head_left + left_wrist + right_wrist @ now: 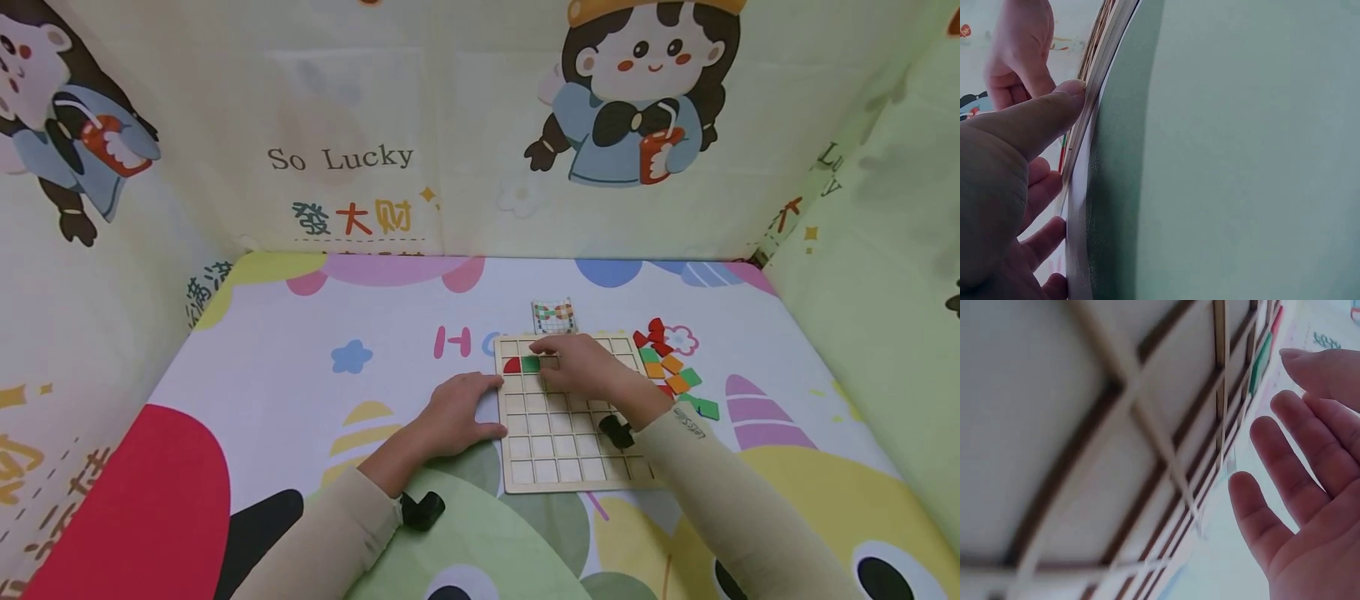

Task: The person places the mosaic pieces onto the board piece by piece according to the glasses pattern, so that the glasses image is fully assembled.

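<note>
Counter [270, 367] is all cartoon print, board [542, 448] beside the loose tiles [677, 383], left grip [457, 414] spread along the board's edge, right grip [583, 365] spread above it, nothing visibly pinched, near the red tile [512, 366] and green tile [530, 364], so probably mid-laying, next needing another piece.

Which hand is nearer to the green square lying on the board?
The right hand, over the board and close beside the green square; the left hand is farther, at the board's left edge.

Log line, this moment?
left grip: touching grid board | right grip: above board | red piece, green piece: in cells | loose pieces: beside board
</note>
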A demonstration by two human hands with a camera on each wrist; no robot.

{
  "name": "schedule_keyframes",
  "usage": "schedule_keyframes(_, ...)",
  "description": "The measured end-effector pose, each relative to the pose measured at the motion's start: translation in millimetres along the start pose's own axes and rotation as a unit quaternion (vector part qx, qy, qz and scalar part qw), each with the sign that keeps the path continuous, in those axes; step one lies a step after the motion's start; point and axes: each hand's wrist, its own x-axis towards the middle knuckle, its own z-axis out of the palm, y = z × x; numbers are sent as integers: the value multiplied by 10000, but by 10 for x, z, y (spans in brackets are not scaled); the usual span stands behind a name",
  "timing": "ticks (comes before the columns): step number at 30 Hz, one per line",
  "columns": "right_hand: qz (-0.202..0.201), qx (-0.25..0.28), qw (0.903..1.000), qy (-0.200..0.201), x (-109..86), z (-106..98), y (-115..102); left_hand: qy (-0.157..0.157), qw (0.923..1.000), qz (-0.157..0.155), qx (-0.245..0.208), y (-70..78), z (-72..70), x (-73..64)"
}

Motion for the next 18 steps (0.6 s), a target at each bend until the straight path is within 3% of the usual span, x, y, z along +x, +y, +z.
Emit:
schedule_keyframes(8,116,196,9985,504,-229,-155,283,34,10000,-5,-44,19,-11,-20)
schedule_keyframes(18,480,152,9954,816,-502,-256,670,9,10000,48,-12,21,-13,-15)
